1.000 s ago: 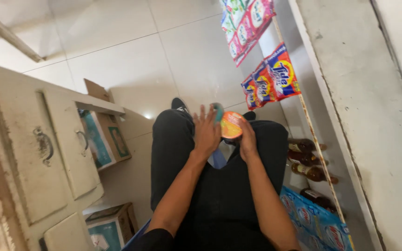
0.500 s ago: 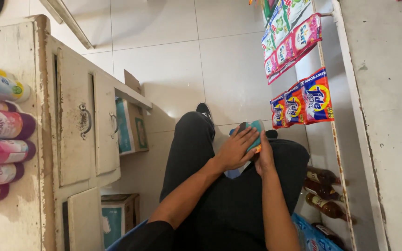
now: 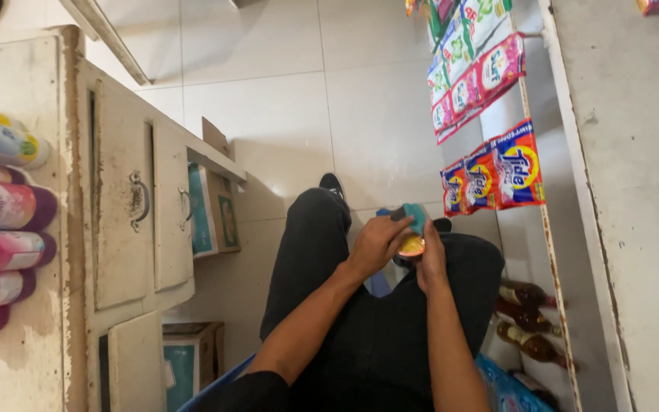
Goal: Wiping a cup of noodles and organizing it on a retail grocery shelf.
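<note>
I am seated, black trousers filling the lower middle of the head view. Both hands meet above my knees on a small round container with an orange-yellow face. My right hand grips it from the right side. My left hand presses a teal cloth against its top. The container's body is mostly hidden by my fingers.
A worn cream cabinet with drawers stands at left, pink and yellow bottles lying on its top. Cardboard boxes sit beside and below it. At right, hanging detergent sachets and brown bottles line a white shelf unit.
The camera swung, bringing the cabinet top and bottles into view. My left hand went from lying flat over the orange container to pressing the teal cloth on it.
</note>
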